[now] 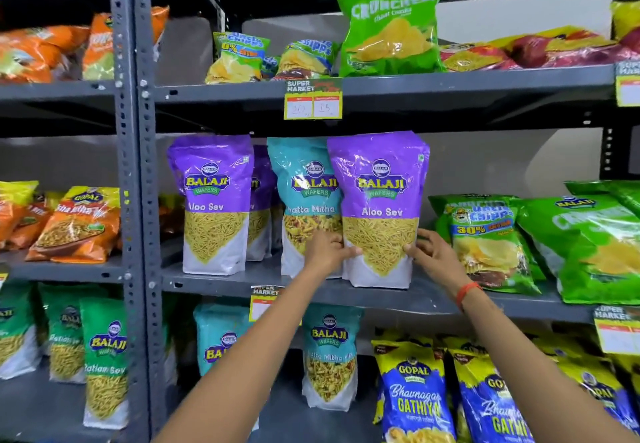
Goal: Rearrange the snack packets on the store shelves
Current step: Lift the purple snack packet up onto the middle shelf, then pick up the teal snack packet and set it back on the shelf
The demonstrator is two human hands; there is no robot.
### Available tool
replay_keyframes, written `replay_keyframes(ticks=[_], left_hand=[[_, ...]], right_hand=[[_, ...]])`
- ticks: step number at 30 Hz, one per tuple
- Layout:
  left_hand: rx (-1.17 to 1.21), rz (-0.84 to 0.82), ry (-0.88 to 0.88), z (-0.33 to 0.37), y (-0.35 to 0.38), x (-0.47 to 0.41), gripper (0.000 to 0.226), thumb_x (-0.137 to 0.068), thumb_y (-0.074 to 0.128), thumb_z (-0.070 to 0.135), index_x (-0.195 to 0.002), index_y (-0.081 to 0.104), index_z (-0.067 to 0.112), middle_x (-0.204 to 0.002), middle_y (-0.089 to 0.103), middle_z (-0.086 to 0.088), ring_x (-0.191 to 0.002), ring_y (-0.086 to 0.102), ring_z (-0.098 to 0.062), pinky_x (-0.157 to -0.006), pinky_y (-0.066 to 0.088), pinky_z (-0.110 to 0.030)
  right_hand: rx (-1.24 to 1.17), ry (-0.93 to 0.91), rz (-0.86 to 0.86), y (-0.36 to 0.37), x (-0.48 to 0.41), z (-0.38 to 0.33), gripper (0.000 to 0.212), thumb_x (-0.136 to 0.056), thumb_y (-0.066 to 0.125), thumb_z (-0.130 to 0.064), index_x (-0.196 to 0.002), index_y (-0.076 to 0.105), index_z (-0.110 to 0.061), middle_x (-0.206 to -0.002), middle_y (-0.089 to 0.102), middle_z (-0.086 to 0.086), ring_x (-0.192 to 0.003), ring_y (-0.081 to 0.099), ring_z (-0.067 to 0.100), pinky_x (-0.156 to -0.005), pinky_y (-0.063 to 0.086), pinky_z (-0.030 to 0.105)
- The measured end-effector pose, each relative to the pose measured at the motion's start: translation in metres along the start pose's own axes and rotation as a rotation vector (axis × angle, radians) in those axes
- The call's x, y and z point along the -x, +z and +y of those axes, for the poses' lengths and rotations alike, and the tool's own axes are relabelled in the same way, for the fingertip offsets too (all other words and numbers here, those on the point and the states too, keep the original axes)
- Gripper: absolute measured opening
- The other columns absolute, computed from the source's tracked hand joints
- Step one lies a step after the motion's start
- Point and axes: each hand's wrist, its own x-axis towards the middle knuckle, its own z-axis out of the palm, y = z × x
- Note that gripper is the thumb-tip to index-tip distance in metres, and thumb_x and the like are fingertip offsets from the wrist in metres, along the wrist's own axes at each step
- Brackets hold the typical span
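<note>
**Op:** On the middle shelf (311,292) I have both hands around the purple Aloo Sev pouch (379,210). My left hand (330,247) is pressed to its lower left edge, thumb in front; my right hand (429,252) grips the lower right edge, fingers curled round the side. Neither hand is empty.

**Sup:** Where does the pouch sit?

**Op:** Upright, base on the shelf near the front lip, touching the teal Khatta Mitha pouch (304,203) and overlapping its right side. Two more Aloo Sev pouches stand to the left, the front one (211,203) well apart from mine.

**Sup:** So which step is this?

**Op:** I judge it as placing or straightening this one pouch; whether it belongs here or with its purple fellows, I cannot tell.

**Sup:** And next?

**Op:** If it stays, square it to the shelf edge and let go gently so it doesn't tip. If it joins the others, lift it clear of the teal pouch first. The green chips bag (485,238) leans just to the right, so my right hand has little room.
</note>
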Motion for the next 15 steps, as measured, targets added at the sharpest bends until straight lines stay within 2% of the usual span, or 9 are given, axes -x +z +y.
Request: replay_keyframes(ticks=[2, 4, 5, 7, 8, 10, 12, 15], left_hand=[[0.009, 0.016, 0.012, -0.009, 0.011, -0.005, 0.02, -0.069, 0.081, 0.015, -0.067, 0.063, 0.01, -0.093, 0.073, -0.021, -0.071, 0.061, -0.013, -0.073, 0.054, -0.033], [-0.007, 0.05, -0.007, -0.014, 0.018, -0.012, 0.031, -0.065, 0.082, 0.023, -0.076, 0.065, 0.001, -0.097, 0.073, -0.023, -0.083, 0.067, -0.024, -0.082, 0.056, -0.05], [-0.012, 0.064, -0.015, -0.011, 0.02, -0.01, 0.034, -0.066, 0.082, 0.024, -0.082, 0.066, -0.002, -0.097, 0.074, -0.019, -0.088, 0.068, -0.026, -0.086, 0.055, -0.05], [0.002, 0.124, 0.01, -0.001, 0.021, 0.003, 0.031, -0.073, 0.08, 0.019, -0.093, 0.067, 0.0, -0.097, 0.07, -0.006, -0.09, 0.065, -0.021, -0.087, 0.053, -0.036], [-0.012, 0.183, 0.036, 0.001, 0.021, 0.009, 0.028, -0.076, 0.077, 0.019, -0.097, 0.067, 0.003, -0.098, 0.069, -0.004, -0.09, 0.065, -0.019, -0.084, 0.05, -0.029], [-0.043, 0.317, 0.128, -0.004, 0.016, 0.017, 0.033, -0.081, 0.073, 0.024, -0.108, 0.065, 0.007, -0.107, 0.071, -0.007, -0.098, 0.067, -0.021, -0.083, 0.049, -0.025], [-0.095, 0.461, 0.253, -0.016, 0.008, 0.021, 0.051, -0.08, 0.073, 0.029, -0.123, 0.056, 0.008, -0.122, 0.064, -0.01, -0.113, 0.059, -0.023, -0.093, 0.047, -0.03], [-0.253, 0.671, 0.25, -0.031, -0.013, 0.009, 0.088, -0.067, 0.08, 0.039, -0.138, 0.04, 0.005, -0.139, 0.045, -0.017, -0.129, 0.04, -0.031, -0.106, 0.034, -0.04]], right_hand=[[-0.007, 0.003, 0.041, 0.002, -0.003, 0.007, 0.04, -0.088, 0.057, -0.004, -0.125, 0.042, 0.002, -0.115, 0.059, 0.016, -0.103, 0.057, 0.022, -0.069, 0.05, 0.004], [-0.012, -0.002, 0.066, 0.003, -0.005, 0.01, 0.039, -0.089, 0.056, -0.004, -0.125, 0.043, -0.001, -0.118, 0.058, 0.018, -0.109, 0.056, 0.026, -0.073, 0.051, 0.007], [-0.006, -0.003, 0.07, 0.004, -0.005, 0.011, 0.04, -0.089, 0.057, -0.006, -0.126, 0.043, -0.003, -0.119, 0.057, 0.016, -0.113, 0.055, 0.027, -0.078, 0.05, 0.012], [0.012, -0.011, 0.129, 0.009, -0.001, 0.01, 0.046, -0.088, 0.06, -0.011, -0.13, 0.041, -0.007, -0.127, 0.054, 0.015, -0.119, 0.052, 0.027, -0.092, 0.046, 0.028], [0.022, -0.026, 0.211, 0.015, 0.004, 0.009, 0.05, -0.087, 0.061, -0.012, -0.132, 0.04, -0.007, -0.13, 0.051, 0.014, -0.119, 0.051, 0.026, -0.094, 0.045, 0.034], [0.075, -0.15, 0.416, 0.029, 0.015, 0.003, 0.049, -0.084, 0.064, -0.017, -0.128, 0.043, -0.01, -0.124, 0.05, 0.01, -0.113, 0.052, 0.027, -0.093, 0.047, 0.041], [0.156, -0.336, 0.512, 0.049, 0.027, -0.008, 0.043, -0.081, 0.06, -0.021, -0.121, 0.048, -0.01, -0.115, 0.049, 0.006, -0.106, 0.052, 0.027, -0.09, 0.047, 0.04], [0.222, -0.467, 0.422, 0.083, 0.036, -0.024, 0.036, -0.084, 0.052, -0.019, -0.118, 0.049, -0.008, -0.111, 0.046, 0.002, -0.105, 0.048, 0.019, -0.093, 0.04, 0.022]])
